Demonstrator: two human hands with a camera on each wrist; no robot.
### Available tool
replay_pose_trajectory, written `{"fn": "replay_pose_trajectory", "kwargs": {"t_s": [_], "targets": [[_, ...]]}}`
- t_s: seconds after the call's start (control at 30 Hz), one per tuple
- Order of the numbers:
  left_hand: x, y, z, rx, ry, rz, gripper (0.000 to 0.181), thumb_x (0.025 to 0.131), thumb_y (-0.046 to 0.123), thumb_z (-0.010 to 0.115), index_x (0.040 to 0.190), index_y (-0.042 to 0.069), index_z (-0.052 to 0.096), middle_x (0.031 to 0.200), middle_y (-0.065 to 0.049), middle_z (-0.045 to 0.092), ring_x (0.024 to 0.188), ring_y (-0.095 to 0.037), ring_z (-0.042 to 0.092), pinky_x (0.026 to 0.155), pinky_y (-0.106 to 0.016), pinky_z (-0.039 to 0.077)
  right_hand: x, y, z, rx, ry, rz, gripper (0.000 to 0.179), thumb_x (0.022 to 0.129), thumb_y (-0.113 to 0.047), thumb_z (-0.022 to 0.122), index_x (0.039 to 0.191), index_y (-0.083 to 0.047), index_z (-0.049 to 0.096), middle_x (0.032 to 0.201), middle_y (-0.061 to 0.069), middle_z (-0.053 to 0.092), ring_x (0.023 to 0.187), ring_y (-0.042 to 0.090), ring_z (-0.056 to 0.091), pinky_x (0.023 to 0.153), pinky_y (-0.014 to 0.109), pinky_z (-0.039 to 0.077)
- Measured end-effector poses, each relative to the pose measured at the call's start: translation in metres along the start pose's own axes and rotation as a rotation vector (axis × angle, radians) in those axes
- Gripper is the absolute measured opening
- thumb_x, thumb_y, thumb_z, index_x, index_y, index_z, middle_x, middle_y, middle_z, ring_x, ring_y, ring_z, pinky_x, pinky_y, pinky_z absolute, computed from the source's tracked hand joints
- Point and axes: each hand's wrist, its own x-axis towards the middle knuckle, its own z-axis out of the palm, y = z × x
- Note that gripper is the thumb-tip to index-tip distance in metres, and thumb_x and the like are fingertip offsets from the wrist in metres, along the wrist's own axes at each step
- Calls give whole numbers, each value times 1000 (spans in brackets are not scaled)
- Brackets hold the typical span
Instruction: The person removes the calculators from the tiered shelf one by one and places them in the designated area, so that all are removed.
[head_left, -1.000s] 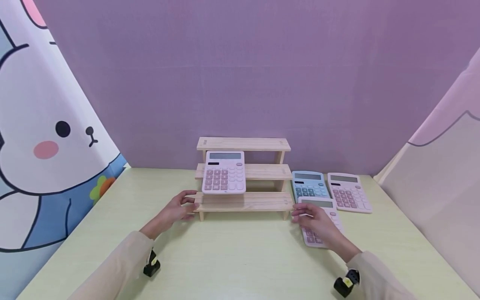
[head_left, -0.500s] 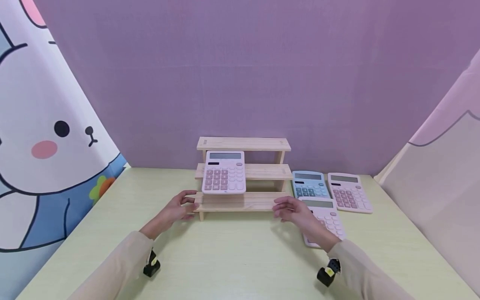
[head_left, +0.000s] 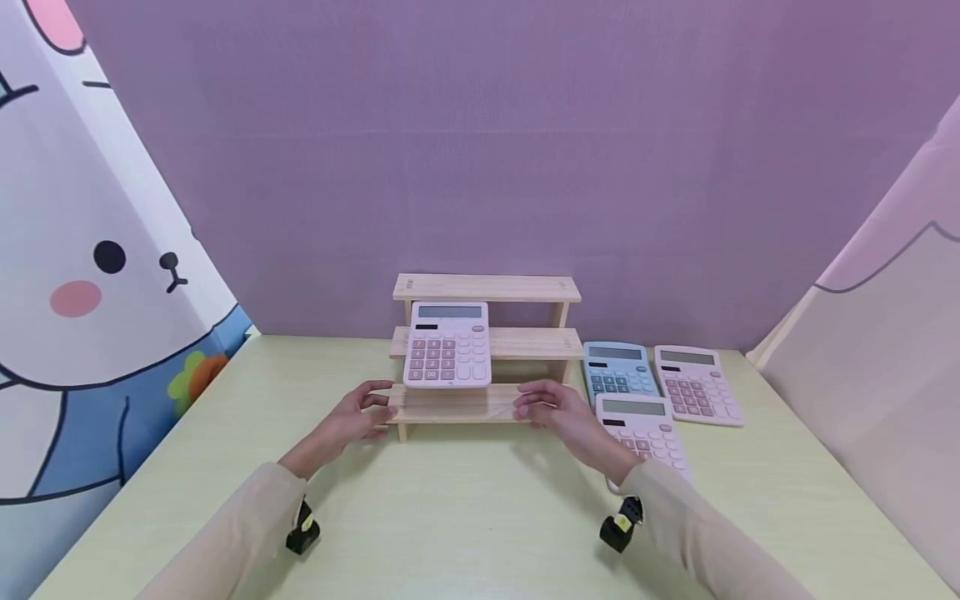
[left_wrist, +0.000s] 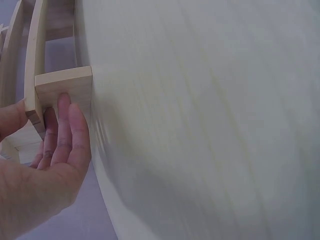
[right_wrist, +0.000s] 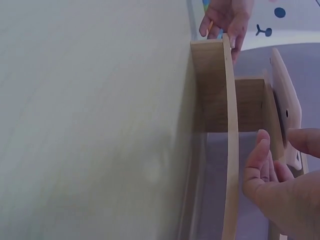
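Observation:
A three-step wooden display shelf (head_left: 555,342) stands on the table, with a pink calculator (head_left: 447,346) on its middle step, toward the left and tilted back. My left hand (head_left: 348,425) holds the left end of the lowest step; in the left wrist view the thumb (left_wrist: 12,117) lies on the board and the fingers (left_wrist: 65,135) touch the leg's outer side. Over the right part of that step hovers my right hand (head_left: 566,421), fingers loosely bent and holding nothing. In the right wrist view its thumb and fingertips are beside the calculator's (right_wrist: 287,105) lower edge.
Right of the shelf, a blue calculator (head_left: 618,371) and a pink calculator (head_left: 697,385) lie side by side on the pale table (head_left: 465,517). Another pink calculator (head_left: 637,425) lies nearer, partly behind the right hand. A purple cloth (head_left: 487,150) hangs behind.
My right hand has moved left, from beside the near pink calculator and the shelf's right end to over the lowest step. The left hand has stayed in place.

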Motion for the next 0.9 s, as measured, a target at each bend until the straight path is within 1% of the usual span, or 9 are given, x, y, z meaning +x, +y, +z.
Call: {"fn": "replay_pose_trajectory", "kwargs": {"t_s": [0.1, 0.2, 0.33, 0.47, 0.63, 0.77, 0.9], "targets": [[0, -1, -1, 0, -7, 10, 58, 88, 15, 60, 135, 2, 30, 121, -22, 47, 89, -15, 61, 78, -34, 55, 5, -2, 5, 32, -7, -6, 43, 85, 2, 56, 125, 8, 43, 114, 22, 56, 91, 11, 61, 90, 37, 50], [1, -1, -1, 0, 3, -3, 57, 88, 14, 59, 136, 3, 30, 123, -22, 46, 91, -17, 61, 79, -34, 55, 9, -4, 11, 63, -22, -16, 44, 85, 3, 55, 126, 9, 41, 115, 24, 54, 90, 11, 60, 89, 34, 51], [2, -1, 1, -2, 18, -27, 55, 90, 11, 56, 138, 5, 29, 127, -23, 43, 92, -17, 60, 81, -36, 54, 14, -7, 19, 83, -32, -27, 43, 85, 4, 54, 126, 9, 41, 118, 26, 53, 92, 15, 61, 89, 35, 51], [3, -2, 1, -7, 21, -36, 56, 90, 10, 56, 138, 5, 29, 128, -22, 44, 91, -16, 60, 80, -36, 55, 18, -10, 24, 88, -22, -16, 42, 85, 2, 54, 126, 5, 44, 121, 25, 53, 98, 19, 61, 91, 35, 50], [2, -1, 1, -3, 19, -35, 56, 89, 11, 57, 138, 6, 29, 128, -23, 43, 91, -16, 60, 81, -36, 54, 23, -13, 29, 139, 3, 10, 40, 86, 0, 55, 125, 2, 45, 120, 22, 52, 101, 22, 60, 91, 33, 50], [4, -2, 0, 5, 21, -34, 57, 89, 11, 57, 138, 5, 29, 128, -23, 43, 93, -16, 59, 82, -37, 54, 26, -16, 34, 184, 28, 17, 39, 86, 2, 54, 125, 1, 46, 114, 18, 54, 100, 24, 60, 92, 37, 49], [4, -2, 0, 11, 24, -38, 57, 89, 11, 58, 138, 6, 29, 128, -22, 43, 93, -17, 59, 82, -37, 54, 31, -18, 38, 232, 41, 16, 40, 86, 3, 53, 125, 2, 44, 112, 16, 54, 103, 31, 59, 95, 43, 46]]}}
